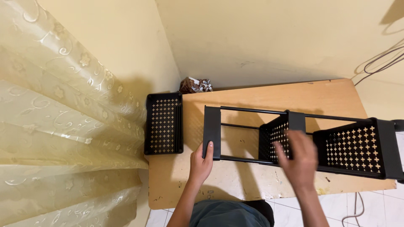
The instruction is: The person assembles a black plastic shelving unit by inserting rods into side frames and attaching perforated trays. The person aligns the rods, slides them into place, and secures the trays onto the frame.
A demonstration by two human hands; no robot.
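A black metal rack [252,113] lies on its side across a wooden tabletop [252,94]. It has thin rods, a flat end panel [211,132] and two perforated baskets [355,147] fitted in it. My left hand [201,162] grips the lower edge of the end panel, thumb on its face. My right hand [298,157] hovers, blurred, fingers spread, over the middle basket [275,136]; whether it touches the basket is unclear. A third loose perforated basket [163,124] lies flat at the table's left edge.
A cream patterned curtain [63,126] hangs at the left. Yellow walls meet in a corner behind the table, where a crumpled packet [195,85] sits. Cables [378,59] run along the right wall. White floor tiles [370,206] show below the table.
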